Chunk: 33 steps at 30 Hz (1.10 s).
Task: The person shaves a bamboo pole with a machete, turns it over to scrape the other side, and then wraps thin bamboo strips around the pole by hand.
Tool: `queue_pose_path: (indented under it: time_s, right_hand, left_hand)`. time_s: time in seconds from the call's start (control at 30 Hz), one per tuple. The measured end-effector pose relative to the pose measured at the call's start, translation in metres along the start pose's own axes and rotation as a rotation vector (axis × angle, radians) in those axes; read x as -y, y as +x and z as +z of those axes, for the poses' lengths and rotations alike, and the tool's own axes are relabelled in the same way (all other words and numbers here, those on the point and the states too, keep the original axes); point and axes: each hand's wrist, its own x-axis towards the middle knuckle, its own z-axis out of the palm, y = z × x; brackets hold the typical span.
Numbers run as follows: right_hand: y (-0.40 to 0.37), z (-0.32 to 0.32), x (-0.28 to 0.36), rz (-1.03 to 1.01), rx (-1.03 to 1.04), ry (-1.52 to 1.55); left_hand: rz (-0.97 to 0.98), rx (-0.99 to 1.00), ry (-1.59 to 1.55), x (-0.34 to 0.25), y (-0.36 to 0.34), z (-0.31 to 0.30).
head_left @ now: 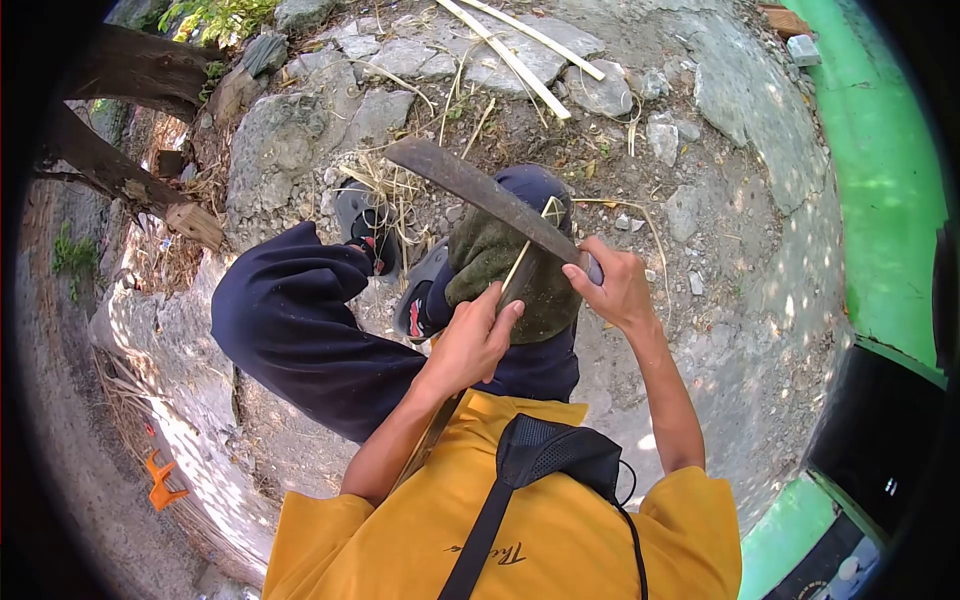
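My right hand (615, 285) is closed around the handle of a machete (480, 190), whose broad dark blade points up and to the left. My left hand (475, 340) grips a long bamboo strip (518, 272), brown on its face with a pale cut edge. The blade lies across the strip near its far end, above my knee. A dark green cloth (480, 250) covers that knee, under the blade and strip. The lower length of the strip runs back beneath my left forearm, partly hidden.
Pale bamboo strips (510, 60) lie on the stony ground ahead, with thin shavings (385, 195) by my shoe. Wooden posts (130, 165) stand at left, and a green wall (880, 170) at right. An orange plastic object (160, 483) sits at lower left.
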Motion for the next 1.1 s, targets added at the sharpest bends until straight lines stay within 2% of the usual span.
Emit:
queue_pose_path:
  time_s: [0.03,0.1,0.13,0.23,0.37,0.43,0.63,0.73,0.83,0.93,1.07,1.1]
  right_hand:
    - [0.000,0.000,-0.001,0.001,0.000,0.000]
    - [0.001,0.001,-0.005,-0.130,-0.036,-0.071]
    - [0.003,0.002,-0.006,-0.128,-0.032,-0.070]
    - [0.014,-0.001,-0.005,0.097,-0.032,0.009]
    - [0.009,0.001,-0.006,0.043,-0.013,0.075]
    - [0.006,0.002,-0.009,-0.084,0.000,-0.033]
    - [0.010,0.005,-0.004,0.002,-0.066,-0.009]
    - [0.001,0.000,0.002,-0.036,0.015,-0.015]
    - [-0.002,0.000,-0.003,-0.107,0.005,-0.101]
    - [0.006,0.000,-0.002,-0.008,-0.033,-0.061]
    - [0.002,0.002,0.004,0.006,-0.020,0.008]
    - [0.001,0.004,0.000,-0.057,-0.020,-0.023]
  left_hand:
    - [-0.001,-0.002,-0.002,0.000,-0.001,0.000]
    - [-0.004,-0.003,-0.005,0.002,0.000,0.000]
    - [0.008,-0.010,0.002,0.005,0.001,0.001]
    - [0.009,0.000,0.001,0.005,-0.001,0.001]
    - [0.008,0.032,-0.048,0.008,0.002,-0.001]
    - [-0.003,0.048,-0.096,0.008,0.003,-0.004]
    - [-0.061,0.151,-0.267,0.011,0.005,-0.008]
    - [-0.067,0.199,-0.330,0.011,0.004,-0.012]
    - [-0.058,0.220,-0.365,0.010,0.005,-0.010]
    - [-0.064,0.231,-0.398,0.013,0.004,-0.010]
    - [-0.072,0.235,-0.422,0.011,0.004,-0.012]
    - [-0.072,0.233,-0.422,0.011,0.005,-0.013]
